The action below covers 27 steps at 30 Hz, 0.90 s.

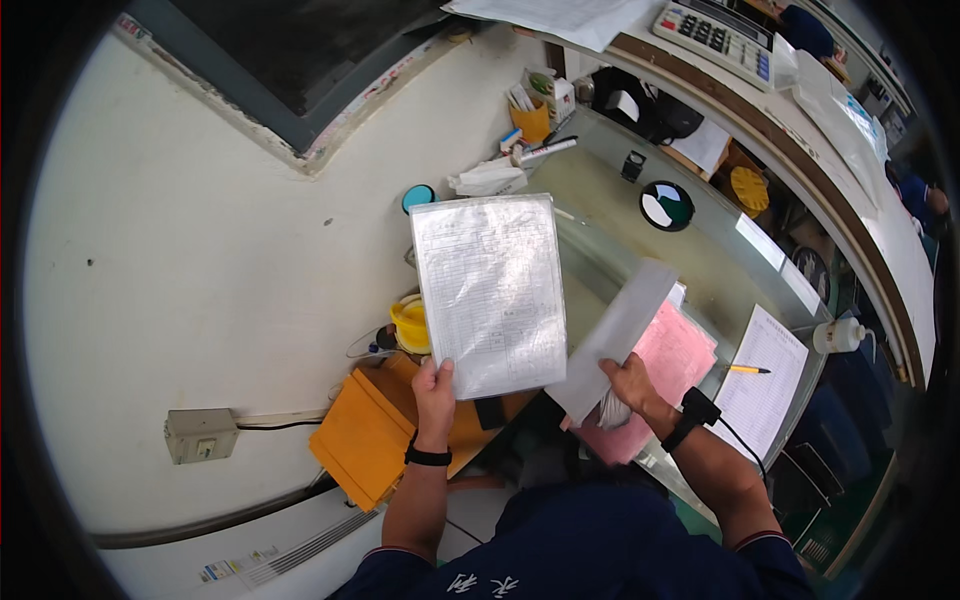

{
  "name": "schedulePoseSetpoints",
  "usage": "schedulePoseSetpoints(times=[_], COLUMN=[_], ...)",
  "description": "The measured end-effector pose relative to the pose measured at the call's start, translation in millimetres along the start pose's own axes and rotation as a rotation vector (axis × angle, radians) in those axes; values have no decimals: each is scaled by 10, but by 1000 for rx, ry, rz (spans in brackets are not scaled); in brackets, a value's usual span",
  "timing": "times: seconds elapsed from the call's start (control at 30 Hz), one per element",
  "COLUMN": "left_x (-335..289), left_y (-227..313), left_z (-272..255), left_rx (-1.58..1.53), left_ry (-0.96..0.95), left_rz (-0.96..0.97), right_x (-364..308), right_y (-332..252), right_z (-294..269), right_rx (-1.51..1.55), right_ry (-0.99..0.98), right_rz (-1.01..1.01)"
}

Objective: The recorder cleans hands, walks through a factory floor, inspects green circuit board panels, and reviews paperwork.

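My left hand (435, 400) pinches the lower left corner of a printed sheet in a shiny clear sleeve (490, 290), thumb on top. The sleeve is held up, its face tilted toward me. On the right, my right hand (630, 385) is closed on a whitish translucent sheet (625, 330), which stands up at a slant. Beneath that hand lies a stack of pink papers (670, 355) on the glass-topped desk. Something white and crumpled (612, 408) shows under the right fingers; its kind is unclear. A black strap with a small box and cable (700, 408) sits on my right wrist.
A printed form (765, 370) with a yellow pen (748, 369) lies at the right, near a white bottle (840, 336). A round black-rimmed dish (666, 205) stands farther back. Orange-yellow folders (365, 440) lean by the wall at left. A raised shelf bears a calculator (715, 45).
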<state>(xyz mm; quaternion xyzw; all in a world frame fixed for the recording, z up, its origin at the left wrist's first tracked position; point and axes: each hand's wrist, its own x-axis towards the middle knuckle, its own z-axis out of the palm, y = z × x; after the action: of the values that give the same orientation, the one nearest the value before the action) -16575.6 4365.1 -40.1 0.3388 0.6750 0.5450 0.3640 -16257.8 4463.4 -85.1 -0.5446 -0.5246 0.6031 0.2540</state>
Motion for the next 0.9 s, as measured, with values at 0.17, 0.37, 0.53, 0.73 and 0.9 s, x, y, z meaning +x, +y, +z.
schedulePoseSetpoints(times=[0.17,0.37,0.53,0.73,0.9], left_x=[-69,-70,-27,-293,-699], left_y=[248,275,370,31,29], left_z=[-68,-39,193,1332,2175], left_rx=[-130,-152,-177,-281,-384], left_ry=[92,58,-114,-510,-686], left_rz=[28,100,60,-105,-309], right_x=[346,87,-261,-997,-1577], right_y=[-340,-321,-143,216,526], right_z=[56,-117,-190,-765,-1202], right_rx=[-72,-190,-119,60,685], right_ry=[-15,-52,29,352,656], right_rz=[-8,37,79,176,220])
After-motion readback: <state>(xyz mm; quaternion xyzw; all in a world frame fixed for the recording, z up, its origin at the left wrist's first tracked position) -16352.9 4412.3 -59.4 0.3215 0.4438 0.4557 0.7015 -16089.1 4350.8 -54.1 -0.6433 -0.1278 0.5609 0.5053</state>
